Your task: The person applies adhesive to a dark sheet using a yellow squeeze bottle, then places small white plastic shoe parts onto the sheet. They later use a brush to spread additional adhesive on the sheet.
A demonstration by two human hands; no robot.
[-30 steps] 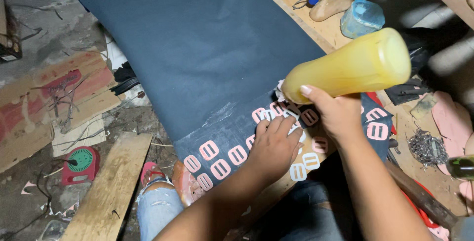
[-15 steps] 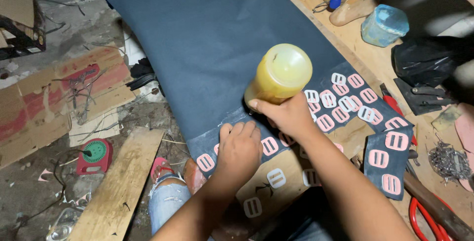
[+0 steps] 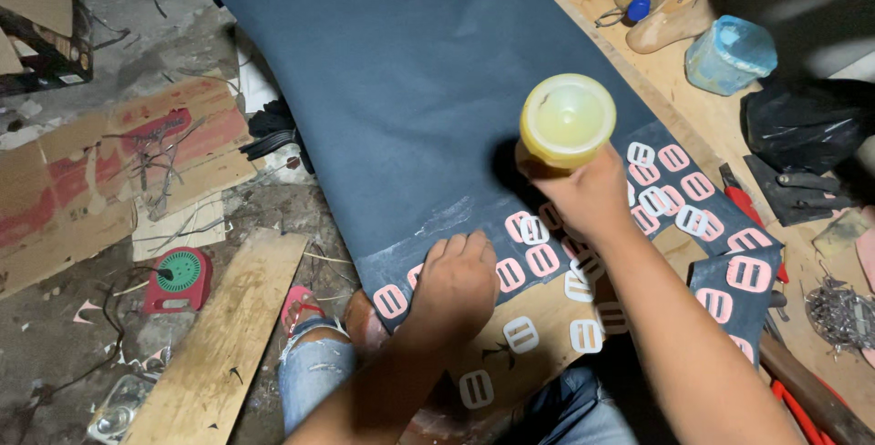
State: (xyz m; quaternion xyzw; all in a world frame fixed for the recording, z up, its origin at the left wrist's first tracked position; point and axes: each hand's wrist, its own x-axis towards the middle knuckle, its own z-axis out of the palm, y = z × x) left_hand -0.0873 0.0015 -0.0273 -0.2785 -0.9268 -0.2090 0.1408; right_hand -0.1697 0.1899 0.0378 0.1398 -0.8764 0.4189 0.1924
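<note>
A dark navy sheet (image 3: pixel 401 90) is noted, plain and unpatterned. On its near edge, pale pink buckle shapes (image 3: pixel 538 258) are recorded; white ones (image 3: pixel 521 334) lie just below it on tan board. Over the sheet, a translucent yellow bottle (image 3: pixel 567 122) is seen. Left of the sheet, a red disc with green centre (image 3: pixel 180 276) is observed.

The left hand (image 3: pixel 458 281) lies on the near edge of the sheet (image 3: pixel 401 71), among buckle pieces (image 3: pixel 538 245). Just right of it, the right hand (image 3: pixel 588 194) holds a bottle (image 3: pixel 567 122) above the sheet, seemingly upside down. A plank (image 3: pixel 228 336) lies left; a shoe last (image 3: pixel 670 21) and tub (image 3: pixel 729 53) sit far right.
</note>
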